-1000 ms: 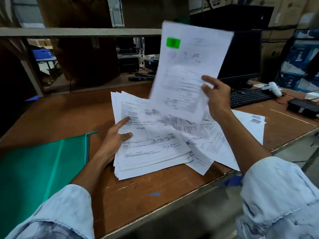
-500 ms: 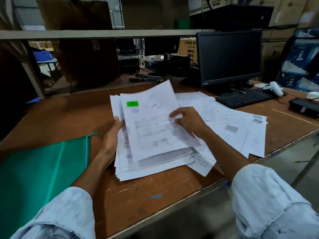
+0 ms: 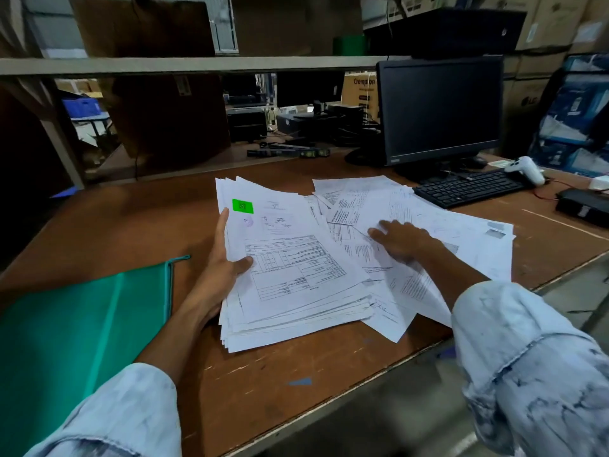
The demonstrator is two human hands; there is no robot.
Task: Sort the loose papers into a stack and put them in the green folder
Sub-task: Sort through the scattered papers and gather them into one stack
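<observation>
The left hand (image 3: 224,268) holds the left edge of the stack (image 3: 296,291), with the thumb over the top sheet and the fingers straight along the side. The right hand (image 3: 402,242) lies flat, fingers spread, on the loose papers (image 3: 445,225) fanned out just right of the stack. The top sheet bears a green sticker (image 3: 243,206). The green folder (image 3: 82,324) lies on the tabletop (image 3: 263,384) left of the stack, beside the left forearm. A keyboard (image 3: 468,188) and a monitor (image 3: 440,107) stand beyond the papers.
</observation>
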